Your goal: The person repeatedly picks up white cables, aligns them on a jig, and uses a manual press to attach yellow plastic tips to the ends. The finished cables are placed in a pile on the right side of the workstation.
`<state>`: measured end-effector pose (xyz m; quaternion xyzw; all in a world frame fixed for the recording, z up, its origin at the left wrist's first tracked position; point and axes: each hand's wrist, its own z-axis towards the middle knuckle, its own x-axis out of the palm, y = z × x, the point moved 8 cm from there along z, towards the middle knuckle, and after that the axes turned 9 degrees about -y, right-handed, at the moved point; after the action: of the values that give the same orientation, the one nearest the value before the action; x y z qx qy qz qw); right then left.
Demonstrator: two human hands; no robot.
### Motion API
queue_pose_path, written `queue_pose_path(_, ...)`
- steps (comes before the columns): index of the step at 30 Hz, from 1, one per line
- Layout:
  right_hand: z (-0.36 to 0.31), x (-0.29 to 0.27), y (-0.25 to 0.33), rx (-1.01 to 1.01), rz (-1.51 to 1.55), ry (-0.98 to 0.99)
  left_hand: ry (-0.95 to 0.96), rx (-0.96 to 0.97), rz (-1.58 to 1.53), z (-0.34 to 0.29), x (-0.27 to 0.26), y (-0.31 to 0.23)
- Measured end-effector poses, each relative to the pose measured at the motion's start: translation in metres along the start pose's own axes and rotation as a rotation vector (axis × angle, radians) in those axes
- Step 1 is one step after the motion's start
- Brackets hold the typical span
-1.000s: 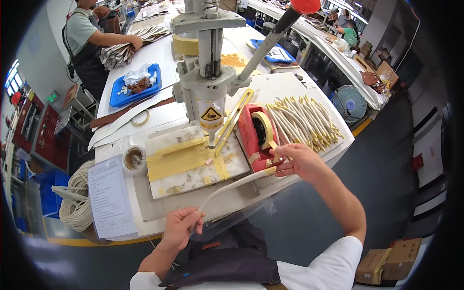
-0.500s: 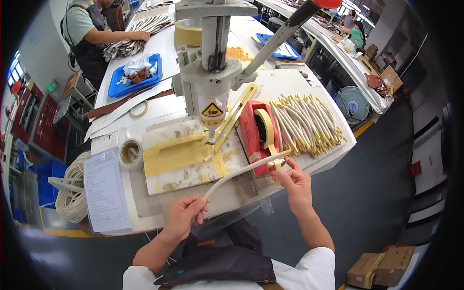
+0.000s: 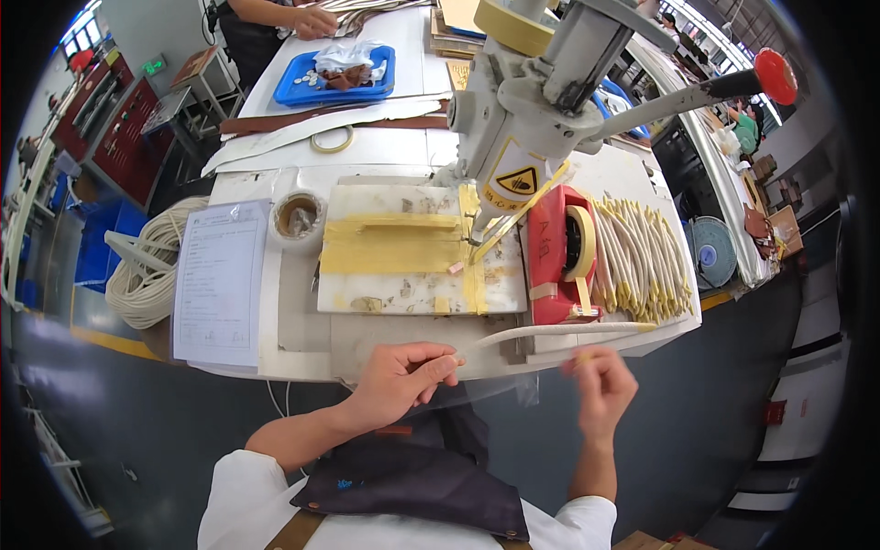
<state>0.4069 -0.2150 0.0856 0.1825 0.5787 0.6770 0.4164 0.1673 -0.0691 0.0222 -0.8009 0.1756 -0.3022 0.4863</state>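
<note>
My left hand (image 3: pixel 412 376) pinches the near end of a white cord (image 3: pixel 559 330). The cord runs right in a shallow arc, past the front of the red tape dispenser (image 3: pixel 547 247), to a yellow-wrapped tip. My right hand (image 3: pixel 602 380) is below the tip, apart from the cord and slightly blurred. Its fingers are closed, with a small yellowish bit at the fingertips that looks like a piece of tape. A roll of yellow tape (image 3: pixel 579 240) sits in the dispenser, its loose end hanging at the front. Just right lies a bundle of white cords with yellow-taped ends (image 3: pixel 642 257).
A grey hand press (image 3: pixel 532 119) with a red-knobbed lever stands over a taped white board (image 3: pixel 394 289). Left are a clear tape roll (image 3: pixel 298 220), a printed sheet (image 3: pixel 220 284) and a coil of white cord (image 3: pixel 151 275). A blue tray (image 3: pixel 335 78) lies beyond; a co-worker's hand (image 3: pixel 314 22) is farther back.
My view has shifted, so the bench appears farther right. My right hand has left the cord's taped tip and the dispenser, and moved down toward me. My left hand still holds the cord.
</note>
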Motion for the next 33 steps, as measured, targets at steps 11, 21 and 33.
queue_pose_path(11,-0.032,0.11,0.046,-0.255,-0.077,0.493,-0.03,0.222,0.096,-0.015,0.015,-0.003)
queue_pose_path(21,-0.031,0.109,0.051,-0.311,-0.117,0.437,-0.035,0.486,0.228,-0.02,0.016,-0.018)
queue_pose_path(33,-0.032,0.104,0.055,-0.309,-0.147,0.425,-0.065,0.743,0.363,-0.027,0.022,-0.029)
